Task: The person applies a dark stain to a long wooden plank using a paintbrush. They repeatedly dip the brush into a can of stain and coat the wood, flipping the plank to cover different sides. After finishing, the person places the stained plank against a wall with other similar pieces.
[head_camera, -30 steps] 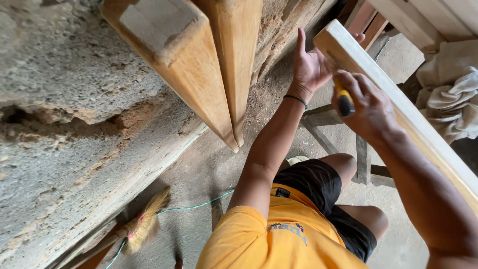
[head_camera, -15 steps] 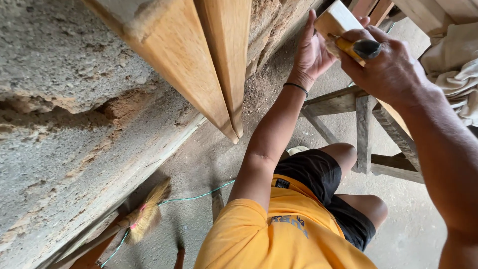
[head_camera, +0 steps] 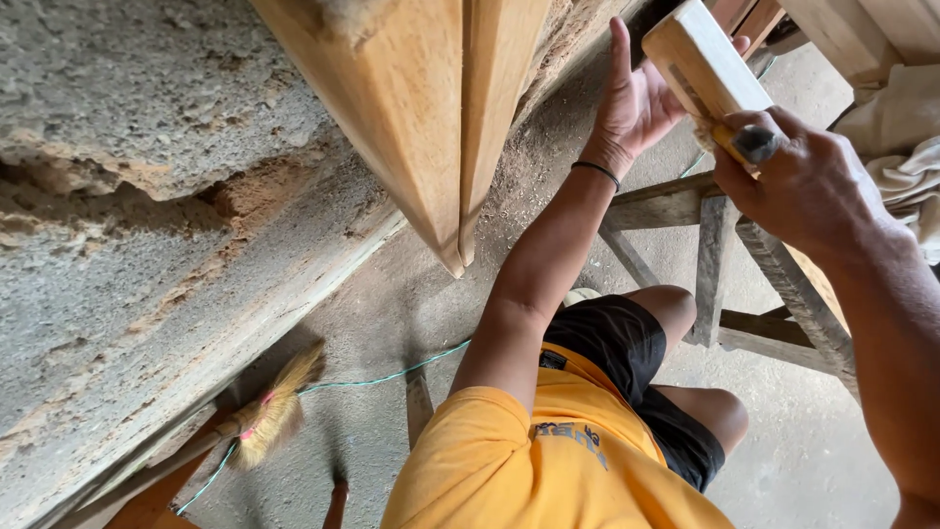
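Pale wood fills the upper right of the frame, where a plank (head_camera: 707, 69) rests slanting across a rough trestle (head_camera: 715, 245). The left hand (head_camera: 636, 98) lies open against the plank's far end, fingers spread and pointing up, palm braced on the wood. The right hand (head_camera: 808, 181) is clenched round a tool with a yellow and black handle (head_camera: 749, 142), pressed to the plank's near face; a tuft of what looks like bristles shows at the handle's tip, so it may be a brush, though the working end is covered by the fist and the plank. By the look of it, the step in hand is working along the plank's face while the other hand steadies it; the next stroke calls for the left palm to keep the end from sliding and for the tool to stay flat on the wood. The plank's lower length is cut off behind the right forearm, and the trestle's feet fall outside the frame. At upper centre two tapered beams (head_camera: 450, 108) lean on a crumbling wall (head_camera: 127, 196); a broom (head_camera: 264, 421) and a green string (head_camera: 392, 377) lie on the floor at lower left.
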